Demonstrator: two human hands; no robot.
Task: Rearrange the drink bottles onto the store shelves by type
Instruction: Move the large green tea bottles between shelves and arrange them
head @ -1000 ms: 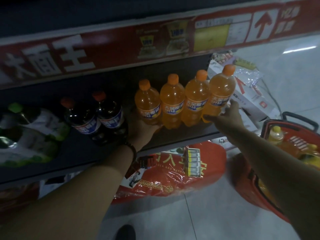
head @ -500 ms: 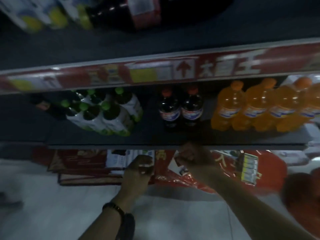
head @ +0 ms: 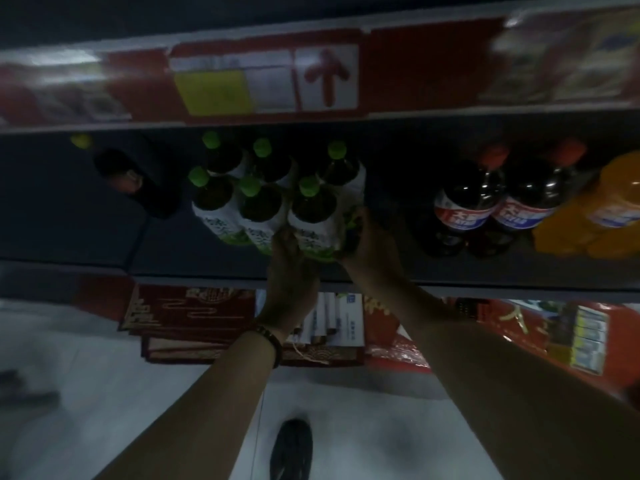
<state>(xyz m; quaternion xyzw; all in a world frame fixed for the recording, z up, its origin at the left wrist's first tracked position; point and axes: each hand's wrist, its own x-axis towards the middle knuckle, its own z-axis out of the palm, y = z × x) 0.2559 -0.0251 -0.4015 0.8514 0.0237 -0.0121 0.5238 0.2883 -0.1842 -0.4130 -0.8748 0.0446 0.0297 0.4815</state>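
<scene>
I see both hands on one dark plastic bottle with a bright green cap and a white-and-green label [head: 313,216]. It is the front right one in a tight cluster of six green-capped bottles [head: 214,199] standing on the dark shelf [head: 194,265]. The left hand [head: 292,271] curls around its lower left side and the right hand [head: 369,244] wraps its right side, so both are holding it, while off to the right, apart from the cluster, two dark cola bottles with red caps and blue-and-red labels [head: 464,206] stand side by side, with an orange drink bottle [head: 602,216] just beside them at the picture's edge.
</scene>
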